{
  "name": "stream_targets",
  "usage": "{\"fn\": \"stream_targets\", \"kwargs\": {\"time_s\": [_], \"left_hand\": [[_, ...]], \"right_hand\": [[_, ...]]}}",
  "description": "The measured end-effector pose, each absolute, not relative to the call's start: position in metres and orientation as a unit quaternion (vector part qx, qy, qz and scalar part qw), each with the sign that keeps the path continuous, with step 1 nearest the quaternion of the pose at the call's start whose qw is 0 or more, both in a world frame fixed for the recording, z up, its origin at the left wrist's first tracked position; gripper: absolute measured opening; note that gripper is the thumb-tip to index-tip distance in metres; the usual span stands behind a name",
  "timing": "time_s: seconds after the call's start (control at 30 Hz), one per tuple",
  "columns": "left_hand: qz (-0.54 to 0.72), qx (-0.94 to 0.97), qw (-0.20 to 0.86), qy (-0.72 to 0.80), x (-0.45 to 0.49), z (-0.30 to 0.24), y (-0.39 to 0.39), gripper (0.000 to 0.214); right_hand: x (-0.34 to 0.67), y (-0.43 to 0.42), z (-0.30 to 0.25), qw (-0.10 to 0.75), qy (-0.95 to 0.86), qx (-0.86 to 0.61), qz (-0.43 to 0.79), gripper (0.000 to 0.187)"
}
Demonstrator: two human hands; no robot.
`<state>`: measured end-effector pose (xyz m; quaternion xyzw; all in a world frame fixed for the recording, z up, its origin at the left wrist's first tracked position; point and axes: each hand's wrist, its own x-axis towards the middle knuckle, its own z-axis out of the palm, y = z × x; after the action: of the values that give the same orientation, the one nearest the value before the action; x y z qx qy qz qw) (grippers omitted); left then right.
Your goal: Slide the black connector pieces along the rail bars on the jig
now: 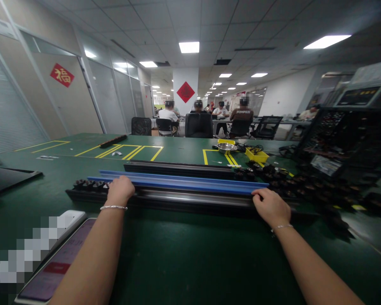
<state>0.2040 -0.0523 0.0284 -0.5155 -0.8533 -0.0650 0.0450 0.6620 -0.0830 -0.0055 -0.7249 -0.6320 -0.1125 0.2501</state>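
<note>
A long blue channel-shaped rail lies crosswise in front of me, between two dark rails. My left hand is closed at the blue rail's left part; its fingertips are mostly hidden behind the hand. Near the other end, my right hand pinches the rail's near edge between thumb and fingers. Closer to me runs a black rail, with several small black parts in a row at its left end. Another black rail lies just beyond the blue one.
Many small black parts are heaped at right beside a dark rack. A metal bowl and yellow bin stand farther back. A phone and a white pixelated object lie near left on the green table.
</note>
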Motion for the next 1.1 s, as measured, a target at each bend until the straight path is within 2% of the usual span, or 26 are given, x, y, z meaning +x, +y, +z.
{"fn": "stream_targets", "kwargs": {"time_s": [0.43, 0.8, 1.1], "left_hand": [[-0.063, -0.530, 0.015, -0.846, 0.197, 0.020, -0.051, 0.040], [-0.213, -0.497, 0.063, -0.839, 0.219, 0.003, -0.083, 0.043], [-0.252, -0.487, 0.071, -0.833, 0.228, 0.000, -0.082, 0.046]], "right_hand": [[0.659, -0.085, -0.007, 0.264, -0.625, -0.723, -0.132, 0.028], [0.656, -0.089, -0.011, 0.232, -0.632, -0.722, -0.161, 0.030], [0.655, -0.090, -0.013, 0.244, -0.631, -0.717, -0.171, 0.030]]}}
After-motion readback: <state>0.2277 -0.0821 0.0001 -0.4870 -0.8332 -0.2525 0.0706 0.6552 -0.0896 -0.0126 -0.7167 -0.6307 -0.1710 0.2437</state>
